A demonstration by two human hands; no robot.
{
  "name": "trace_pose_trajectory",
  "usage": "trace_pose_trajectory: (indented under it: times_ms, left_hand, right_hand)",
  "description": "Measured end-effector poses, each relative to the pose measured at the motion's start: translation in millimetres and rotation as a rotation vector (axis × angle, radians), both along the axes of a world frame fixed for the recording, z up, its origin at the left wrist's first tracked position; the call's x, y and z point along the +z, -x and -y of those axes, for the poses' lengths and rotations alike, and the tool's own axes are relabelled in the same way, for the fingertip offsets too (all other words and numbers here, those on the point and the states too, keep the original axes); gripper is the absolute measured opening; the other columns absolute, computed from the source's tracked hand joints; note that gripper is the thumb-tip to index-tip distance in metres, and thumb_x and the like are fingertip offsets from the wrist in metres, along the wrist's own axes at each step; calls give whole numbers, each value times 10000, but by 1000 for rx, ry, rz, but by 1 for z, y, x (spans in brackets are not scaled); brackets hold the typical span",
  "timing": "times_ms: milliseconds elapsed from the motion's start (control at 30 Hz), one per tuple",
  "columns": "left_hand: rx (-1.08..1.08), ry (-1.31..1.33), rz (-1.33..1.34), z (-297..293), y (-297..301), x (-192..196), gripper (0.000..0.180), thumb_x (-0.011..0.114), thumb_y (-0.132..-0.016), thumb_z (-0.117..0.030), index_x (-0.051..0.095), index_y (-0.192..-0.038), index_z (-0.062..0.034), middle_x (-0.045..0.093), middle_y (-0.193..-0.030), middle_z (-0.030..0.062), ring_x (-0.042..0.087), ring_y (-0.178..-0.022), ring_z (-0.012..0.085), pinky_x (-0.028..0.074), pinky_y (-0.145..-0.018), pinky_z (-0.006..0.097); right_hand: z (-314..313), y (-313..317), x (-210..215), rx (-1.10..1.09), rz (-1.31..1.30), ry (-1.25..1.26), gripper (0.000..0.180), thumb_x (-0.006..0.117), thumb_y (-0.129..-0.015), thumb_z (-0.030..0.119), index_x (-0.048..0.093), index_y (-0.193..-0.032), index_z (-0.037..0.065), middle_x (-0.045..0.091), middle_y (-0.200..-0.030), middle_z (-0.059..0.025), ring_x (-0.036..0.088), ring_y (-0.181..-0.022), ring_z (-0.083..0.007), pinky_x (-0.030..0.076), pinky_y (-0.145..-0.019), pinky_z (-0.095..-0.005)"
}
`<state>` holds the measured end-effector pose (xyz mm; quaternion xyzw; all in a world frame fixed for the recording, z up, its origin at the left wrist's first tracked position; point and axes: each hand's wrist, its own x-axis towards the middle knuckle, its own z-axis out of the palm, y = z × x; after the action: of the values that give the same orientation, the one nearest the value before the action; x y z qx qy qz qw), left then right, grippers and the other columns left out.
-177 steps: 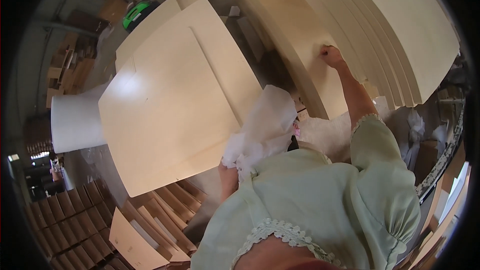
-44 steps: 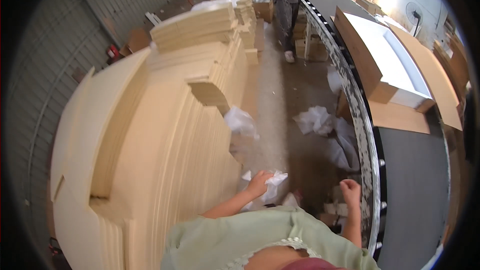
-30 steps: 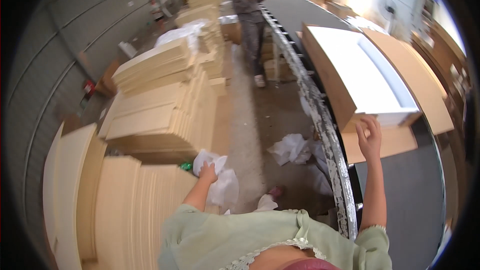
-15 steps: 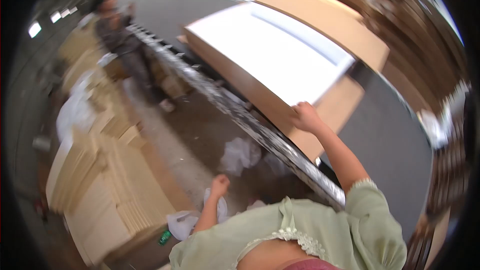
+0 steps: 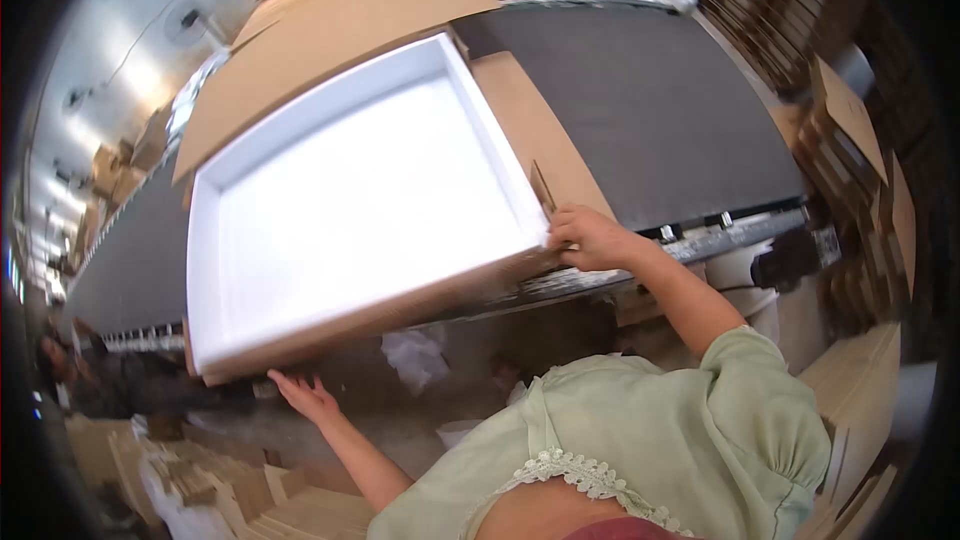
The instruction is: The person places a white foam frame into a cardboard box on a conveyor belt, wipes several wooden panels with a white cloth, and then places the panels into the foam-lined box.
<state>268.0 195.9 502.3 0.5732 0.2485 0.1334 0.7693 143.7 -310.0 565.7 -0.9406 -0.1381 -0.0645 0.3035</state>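
A large, shallow cardboard box [image 5: 400, 320] with a white foam lining [image 5: 350, 190] lies open on a dark conveyor belt, its near side jutting past the belt's edge. My right hand [image 5: 592, 237] is closed on its near right corner, fingers curled over the rim. Just below the near left part of the box, my left hand [image 5: 308, 400] is open with its fingers spread. Whether its fingertips touch the cardboard I cannot tell. One wide flap [image 5: 340, 40] is folded out on the far side, another [image 5: 545, 130] on the right.
The grey belt [image 5: 630, 100] runs left and right of the box. A person [image 5: 85, 375] is beside the belt at the far left. Stacked cardboard [image 5: 300, 515] lies at the lower left, more cartons [image 5: 850, 140] at the right. Plastic wrap [image 5: 415, 355] lies under the conveyor.
My view has swung to the left-facing long side of the box. My left hand has risen from near my body to the box and opened. My right hand stays at the box corner.
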Motion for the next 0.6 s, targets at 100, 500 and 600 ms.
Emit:
trace_pose_trajectory:
  times_ms: [100, 500, 600]
  left_hand:
    - [20, 130, 82, 59, 35, 15, 854, 482, -771, -667, 260, -1379, -112, 247, -1417, 102, 278, -1258, 308, 258, -1010, 464]
    - [-125, 161, -122, 259, 222, 31, 670, 594, -721, -528, 420, -1223, -121, 431, -1176, 83, 422, -1036, 250, 403, -813, 448]
    - [-187, 161, -156, 335, 243, 26, 603, 600, -734, -488, 437, -1179, -115, 442, -1142, 79, 431, -1039, 236, 416, -805, 434]
  right_hand:
    - [59, 71, 8, -150, -91, -106, 135, 672, -617, 26, 633, -742, 60, 604, -818, -60, 546, -881, -234, 462, -758, -329]
    - [275, 243, 7, -248, -6, -282, 185, 682, -591, -40, 621, -740, 52, 602, -886, -97, 572, -900, -241, 480, -742, -319]
    - [342, 287, 2, -371, 10, -303, 172, 684, -605, -39, 622, -741, 47, 590, -873, -93, 576, -872, -238, 483, -728, -317]
